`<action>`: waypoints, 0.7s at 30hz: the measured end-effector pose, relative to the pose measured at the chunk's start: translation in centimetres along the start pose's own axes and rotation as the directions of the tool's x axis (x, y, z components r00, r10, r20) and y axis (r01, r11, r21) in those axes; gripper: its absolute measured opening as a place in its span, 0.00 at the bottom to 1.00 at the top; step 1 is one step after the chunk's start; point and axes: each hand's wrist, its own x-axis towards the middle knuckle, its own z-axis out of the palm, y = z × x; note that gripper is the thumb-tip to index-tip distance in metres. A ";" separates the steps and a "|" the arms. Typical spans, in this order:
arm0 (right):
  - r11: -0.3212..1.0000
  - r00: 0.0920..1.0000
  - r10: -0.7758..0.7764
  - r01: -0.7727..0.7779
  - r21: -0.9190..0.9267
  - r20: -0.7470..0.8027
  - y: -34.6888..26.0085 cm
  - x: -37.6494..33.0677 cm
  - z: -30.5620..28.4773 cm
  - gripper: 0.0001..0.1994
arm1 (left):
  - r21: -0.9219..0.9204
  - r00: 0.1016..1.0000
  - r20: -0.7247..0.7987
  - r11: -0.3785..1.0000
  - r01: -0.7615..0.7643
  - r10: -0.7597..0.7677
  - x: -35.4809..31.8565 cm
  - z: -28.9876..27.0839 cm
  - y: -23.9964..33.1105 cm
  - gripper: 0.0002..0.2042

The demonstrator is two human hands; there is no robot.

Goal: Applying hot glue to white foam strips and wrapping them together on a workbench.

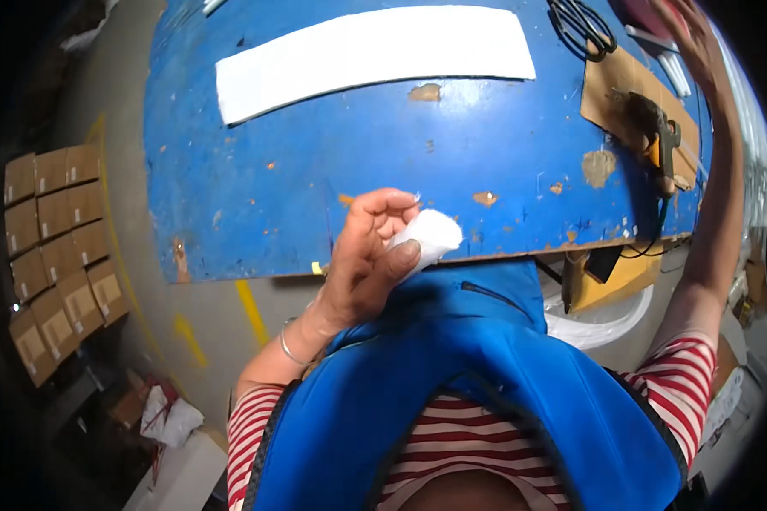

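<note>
Over the table's near edge, my left hand [371, 255] is closed round a soft white piece [436, 237], pinched between thumb and fingers. The piece looks folded or rolled; its lower part is hidden by the hand. My right arm stretches to the far right, where my right hand [694, 43] has its fingers extended and apart. It is close to some white sticks [675, 72] and a dark red thing [642, 15] at the table's far corner. A long, slightly curved white strip [375, 60] lies flat across the far part of the table.
The blue table [315, 170] has worn, chipped paint. At its right, a black and orange glue gun [659, 136] rests on cardboard [605, 89], near a coiled black cable [581, 30]. A yellow box [614, 277] sits below the edge. Stacked cartons [60, 247] stand on the left floor.
</note>
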 end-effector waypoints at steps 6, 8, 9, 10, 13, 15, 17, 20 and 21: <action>0.691 0.835 0.126 -0.462 0.557 0.536 -23.4 -12.7 4.4 0.17 | 0.265 0.950 0.123 0.913 -0.310 0.286 -2.1 0.7 0.7 0.17; 0.585 0.835 0.176 -0.515 0.627 0.521 -25.7 -14.4 5.8 0.16 | 0.315 0.937 0.138 0.883 -0.348 0.320 -3.3 1.2 0.7 0.14; 0.525 0.850 0.211 -0.515 0.678 0.483 -26.4 -14.9 6.0 0.15 | 0.332 0.934 0.151 0.873 -0.357 0.325 -3.8 1.5 0.7 0.14; 0.471 0.869 0.230 -0.493 0.732 0.437 -27.0 -15.4 6.1 0.14 | 0.297 0.924 0.159 0.876 -0.381 0.348 -4.2 1.7 0.7 0.13; 0.482 0.902 0.225 -0.432 0.762 0.369 -28.2 -16.4 5.7 0.14 | 0.283 0.914 0.164 0.869 -0.405 0.372 -5.2 2.3 0.6 0.12; 0.423 0.889 0.273 -0.455 0.784 0.368 -28.8 -17.2 5.5 0.13 | 0.305 0.915 0.156 0.863 -0.402 0.371 -5.8 2.8 0.6 0.11; 0.378 0.879 0.315 -0.461 0.803 0.357 -29.1 -18.1 5.4 0.13 | 0.330 0.901 0.160 0.839 -0.433 0.403 -6.2 3.1 0.4 0.12; 0.321 0.873 0.331 -0.461 0.828 0.358 -29.6 -18.9 5.4 0.13 | 0.305 0.898 0.094 0.847 -0.436 0.429 -6.8 3.6 0.1 0.11; 0.284 0.857 0.343 -0.486 0.827 0.386 -29.8 -19.0 5.4 0.13 | 0.307 0.897 0.095 0.845 -0.438 0.431 -7.0 3.6 0.1 0.11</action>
